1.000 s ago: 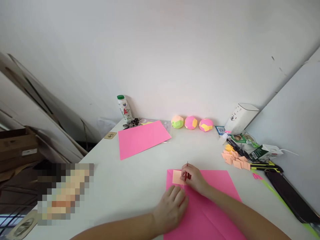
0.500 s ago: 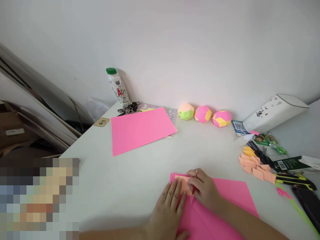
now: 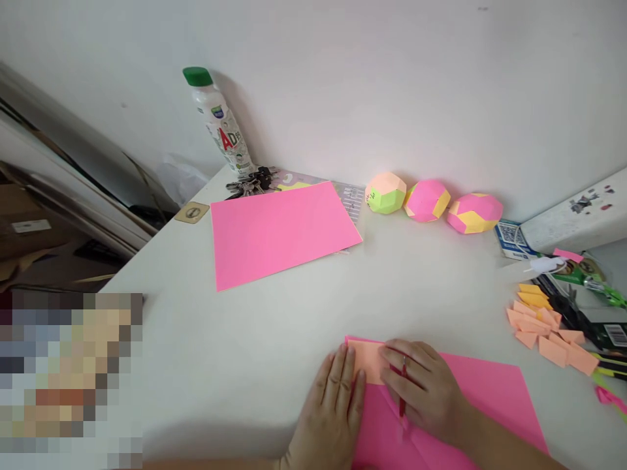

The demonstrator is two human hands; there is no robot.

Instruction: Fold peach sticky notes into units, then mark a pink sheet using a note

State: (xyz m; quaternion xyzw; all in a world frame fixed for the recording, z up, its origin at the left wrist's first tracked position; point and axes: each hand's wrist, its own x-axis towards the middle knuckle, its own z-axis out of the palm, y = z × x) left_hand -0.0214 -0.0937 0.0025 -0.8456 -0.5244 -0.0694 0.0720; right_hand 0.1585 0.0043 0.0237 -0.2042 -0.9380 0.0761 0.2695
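Observation:
My left hand (image 3: 329, 405) lies flat with its fingers stretched out, pressing the left edge of a small peach paper piece (image 3: 367, 361). That piece rests at the upper left corner of a pink sheet (image 3: 494, 391) on the table. My right hand (image 3: 428, 388) is closed around a slim red pen (image 3: 402, 398), its fingertips touching the right end of the peach piece. The pen slants down over the pink sheet, where a faint crease or line runs. The sheet's lower part is out of frame.
Another pink sheet (image 3: 284, 235) lies farther left, near keys (image 3: 252, 183) and a white bottle (image 3: 220, 124). Three faceted paper balls (image 3: 426, 200) line the wall. Peach paper pieces (image 3: 553, 349), a utility knife (image 3: 612, 365) and a white box (image 3: 582, 209) are at right.
The view has come closer and tilted. My right hand with the pen has slid right along the peach piece, uncovering more of it. My left hand stays pressed down.

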